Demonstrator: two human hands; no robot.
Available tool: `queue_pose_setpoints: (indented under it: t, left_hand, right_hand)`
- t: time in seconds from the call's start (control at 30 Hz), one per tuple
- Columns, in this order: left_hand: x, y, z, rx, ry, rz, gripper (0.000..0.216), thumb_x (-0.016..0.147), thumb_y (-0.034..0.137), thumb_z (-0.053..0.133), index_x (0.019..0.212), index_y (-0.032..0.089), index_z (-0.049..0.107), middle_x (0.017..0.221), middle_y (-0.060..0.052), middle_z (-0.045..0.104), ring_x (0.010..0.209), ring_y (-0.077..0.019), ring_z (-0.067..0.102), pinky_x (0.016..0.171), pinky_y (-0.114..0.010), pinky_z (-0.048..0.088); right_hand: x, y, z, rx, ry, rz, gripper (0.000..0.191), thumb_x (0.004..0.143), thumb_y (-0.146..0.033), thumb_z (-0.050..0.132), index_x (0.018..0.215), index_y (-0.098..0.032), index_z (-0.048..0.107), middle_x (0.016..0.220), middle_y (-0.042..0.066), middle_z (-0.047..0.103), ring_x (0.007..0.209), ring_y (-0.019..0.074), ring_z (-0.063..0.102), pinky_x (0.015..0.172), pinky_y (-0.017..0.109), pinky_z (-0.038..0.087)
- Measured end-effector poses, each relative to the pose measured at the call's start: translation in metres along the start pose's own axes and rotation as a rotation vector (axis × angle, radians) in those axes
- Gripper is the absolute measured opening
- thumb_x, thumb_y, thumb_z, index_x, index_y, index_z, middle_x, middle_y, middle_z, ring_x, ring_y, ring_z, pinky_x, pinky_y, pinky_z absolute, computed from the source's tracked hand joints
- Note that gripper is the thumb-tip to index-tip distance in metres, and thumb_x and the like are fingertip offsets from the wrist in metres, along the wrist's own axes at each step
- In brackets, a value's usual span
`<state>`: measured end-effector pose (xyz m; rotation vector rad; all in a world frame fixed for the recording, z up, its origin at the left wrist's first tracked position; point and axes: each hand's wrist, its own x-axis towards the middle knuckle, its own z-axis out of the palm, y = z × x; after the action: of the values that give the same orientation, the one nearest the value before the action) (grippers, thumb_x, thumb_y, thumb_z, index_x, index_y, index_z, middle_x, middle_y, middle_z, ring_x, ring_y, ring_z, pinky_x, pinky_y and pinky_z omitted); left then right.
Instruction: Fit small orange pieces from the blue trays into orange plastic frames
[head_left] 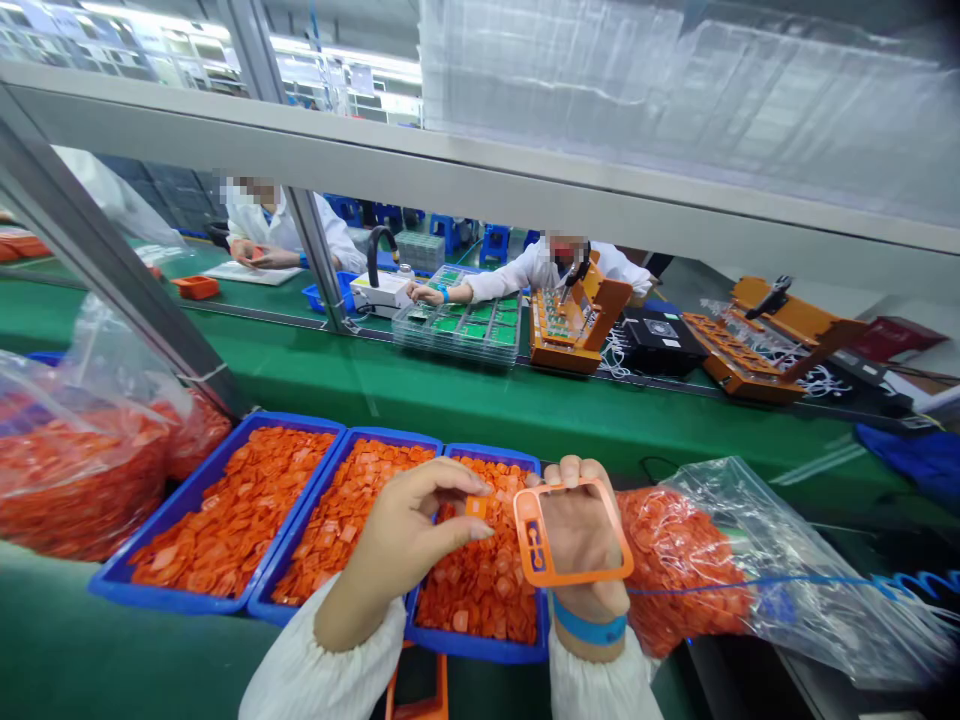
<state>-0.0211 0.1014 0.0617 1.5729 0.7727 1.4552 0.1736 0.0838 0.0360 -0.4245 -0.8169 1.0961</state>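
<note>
My right hand (pixel 581 545) holds up an orange rectangular plastic frame (pixel 571 533), fingers curled over its top edge. A blue wristband sits on that wrist. My left hand (pixel 416 530) pinches a small orange plastic piece (pixel 475 507) between thumb and fingers, right beside the frame's left side. Both hands hover over the rightmost of three blue trays (pixel 480 642) filled with small orange parts.
Clear plastic bags of orange parts lie at left (pixel 82 450) and right (pixel 720 560). Another orange frame (pixel 420 690) lies below my arms. Across the green conveyor (pixel 465 390), two people work with trays of green boards (pixel 469 325) and orange fixtures (pixel 574 325).
</note>
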Motion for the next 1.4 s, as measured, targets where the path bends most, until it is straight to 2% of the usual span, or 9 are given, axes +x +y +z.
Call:
queue_pose_setpoints:
  t: [0.17,0.33,0.5,0.6,0.7,0.8,0.87,1.1,1.4]
  left_hand:
    - [0.000,0.002,0.001,0.013,-0.060,0.030,0.022,0.079,0.039,0.099,0.095,0.027,0.088,0.091,-0.008,0.085,0.083,-0.0224,0.082,0.074,-0.027,0.066]
    - [0.000,0.007,-0.003,-0.002,-0.046,0.048,0.023,0.076,0.037,0.101,0.092,0.027,0.088,0.090,-0.006,0.086,0.077,-0.0208,0.081,0.067,-0.026,0.064]
    - [-0.001,0.013,-0.005,-0.035,-0.067,0.064,0.004,0.091,0.025,0.090,0.089,0.028,0.087,0.094,-0.006,0.086,0.087,-0.0202,0.082,0.079,-0.028,0.066]
    - [-0.002,0.012,-0.001,-0.198,-0.071,0.010,0.006,0.094,0.023,0.086,0.092,0.028,0.087,0.092,-0.006,0.085,0.084,-0.0183,0.080,0.076,-0.025,0.066]
    - [-0.003,0.009,0.004,-0.317,-0.072,-0.118,0.018,0.085,0.027,0.095,0.102,0.029,0.089,0.114,-0.010,0.083,0.080,-0.0173,0.078,0.071,-0.026,0.065]
    - [-0.004,0.008,0.005,-0.246,-0.131,-0.206,0.014,0.086,0.036,0.095,0.091,0.024,0.090,0.121,-0.014,0.079,0.098,-0.0234,0.077,0.077,-0.028,0.063]
    - [-0.004,0.009,0.005,-0.191,-0.159,-0.202,0.019,0.089,0.042,0.091,0.086,0.023,0.089,0.115,-0.014,0.076,0.105,-0.0245,0.073,0.082,-0.030,0.060]
    - [-0.009,0.010,0.007,-0.105,-0.247,-0.182,0.028,0.095,0.050,0.084,0.089,0.023,0.088,0.115,-0.010,0.064,0.091,-0.0178,0.063,0.084,-0.031,0.053]
    - [-0.012,0.009,0.014,-0.219,-0.318,-0.280,0.019,0.094,0.041,0.086,0.094,0.022,0.083,0.118,-0.009,0.063,0.106,-0.0205,0.065,0.086,-0.028,0.055]
  right_hand:
    - [0.005,0.010,-0.002,0.002,-0.019,-0.028,0.087,0.043,-0.073,0.103,0.111,-0.035,0.066,0.103,0.002,0.059,0.091,0.0238,0.064,0.083,0.042,0.061]
    - [0.006,0.016,-0.006,0.008,-0.031,-0.052,0.084,0.045,-0.073,0.103,0.110,-0.035,0.066,0.101,0.002,0.060,0.089,0.0242,0.064,0.082,0.042,0.060]
    - [0.002,0.017,-0.004,-0.053,-0.020,-0.076,0.082,0.046,-0.071,0.103,0.110,-0.035,0.065,0.101,0.002,0.061,0.090,0.0251,0.065,0.083,0.043,0.060]
    - [0.003,0.020,-0.006,-0.072,-0.017,-0.073,0.081,0.045,-0.069,0.104,0.105,-0.034,0.064,0.097,0.002,0.061,0.086,0.0255,0.064,0.080,0.045,0.059]
    - [0.004,0.020,-0.007,-0.085,-0.017,-0.097,0.083,0.044,-0.073,0.103,0.105,-0.033,0.064,0.097,0.002,0.059,0.085,0.0254,0.063,0.078,0.044,0.058]
    - [0.003,0.016,-0.009,-0.140,-0.047,-0.093,0.087,0.041,-0.076,0.102,0.107,-0.032,0.064,0.099,0.002,0.059,0.087,0.0247,0.063,0.079,0.042,0.058]
    - [0.003,0.014,-0.011,-0.163,-0.078,-0.096,0.092,0.038,-0.078,0.102,0.108,-0.032,0.064,0.100,0.002,0.058,0.086,0.0241,0.063,0.080,0.041,0.058]
    - [0.002,0.009,-0.009,-0.222,-0.217,-0.161,0.099,0.035,-0.084,0.098,0.113,-0.032,0.067,0.097,0.002,0.058,0.085,0.0240,0.062,0.081,0.040,0.057]
    - [0.004,-0.003,-0.002,-0.247,-0.319,-0.169,0.094,0.039,-0.077,0.101,0.115,-0.031,0.070,0.099,0.002,0.061,0.087,0.0222,0.065,0.079,0.035,0.058]
